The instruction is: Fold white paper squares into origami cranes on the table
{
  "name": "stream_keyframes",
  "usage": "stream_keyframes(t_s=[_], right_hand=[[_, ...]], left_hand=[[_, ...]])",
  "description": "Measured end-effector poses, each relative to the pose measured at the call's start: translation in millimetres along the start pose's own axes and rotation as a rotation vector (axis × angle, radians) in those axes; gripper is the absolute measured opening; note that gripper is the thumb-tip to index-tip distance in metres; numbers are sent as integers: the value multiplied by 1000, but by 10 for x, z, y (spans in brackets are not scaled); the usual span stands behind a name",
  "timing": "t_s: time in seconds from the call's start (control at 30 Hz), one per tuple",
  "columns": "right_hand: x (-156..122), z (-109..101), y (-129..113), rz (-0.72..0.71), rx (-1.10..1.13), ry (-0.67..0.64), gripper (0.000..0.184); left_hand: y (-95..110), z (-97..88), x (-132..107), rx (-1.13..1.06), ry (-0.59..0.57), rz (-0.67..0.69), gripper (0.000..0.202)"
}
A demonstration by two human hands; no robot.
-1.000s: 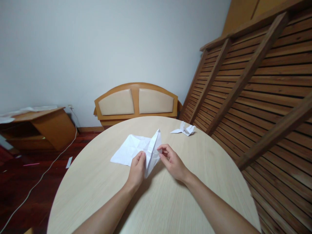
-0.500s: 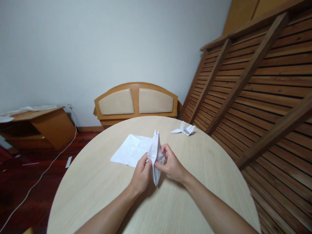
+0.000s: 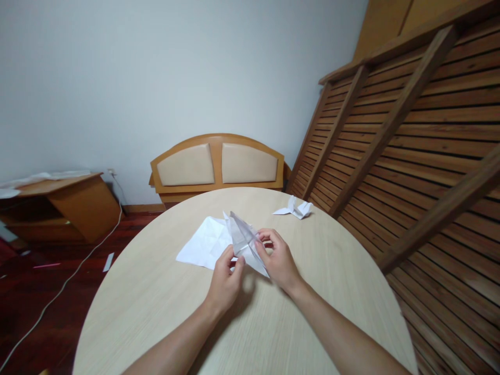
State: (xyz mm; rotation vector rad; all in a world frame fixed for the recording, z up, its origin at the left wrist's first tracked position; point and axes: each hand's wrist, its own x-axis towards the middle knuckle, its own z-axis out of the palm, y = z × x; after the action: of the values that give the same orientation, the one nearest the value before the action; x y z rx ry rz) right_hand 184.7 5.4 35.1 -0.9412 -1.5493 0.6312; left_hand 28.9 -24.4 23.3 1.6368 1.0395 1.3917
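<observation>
A white folded paper piece (image 3: 242,240), long and pointed, is held just above the round pale wooden table (image 3: 164,307). My left hand (image 3: 225,279) pinches its near left edge with thumb and fingers. My right hand (image 3: 278,259) is closed on its right side. Behind it a creased white sheet (image 3: 203,243) lies flat on the table, partly hidden by the folded piece.
A small folded paper figure (image 3: 295,208) lies near the table's far right edge. A wooden slatted frame (image 3: 410,156) leans along the right. A padded wooden headboard (image 3: 217,166) stands against the wall. A low cabinet (image 3: 62,205) and a white cable (image 3: 74,271) are on the left floor.
Both hands turned the folded paper piece; its tip swung from pointing up and away to leaning left, and its lower point moved toward my right hand. The flat sheet stayed put.
</observation>
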Motion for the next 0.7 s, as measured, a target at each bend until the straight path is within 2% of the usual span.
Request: stream_keyframes(t_s=[0.13,0.27,0.4,0.57,0.7], right_hand=[[43,-63,2,0,-21,139,10],[76,-140,44,44,20,215,18],[111,-200,96,126,167,222,32],[139,-226,107,177,145,248,33],[128,-192,22,285,256,200,36]], left_hand=[[-26,-2,12,-49,23,-97,31],[-9,-28,18,-91,49,-159,39],[45,-57,25,-123,88,-106,47],[64,-30,44,-108,174,-70,29],[19,-5,35,-143,195,-72,29]])
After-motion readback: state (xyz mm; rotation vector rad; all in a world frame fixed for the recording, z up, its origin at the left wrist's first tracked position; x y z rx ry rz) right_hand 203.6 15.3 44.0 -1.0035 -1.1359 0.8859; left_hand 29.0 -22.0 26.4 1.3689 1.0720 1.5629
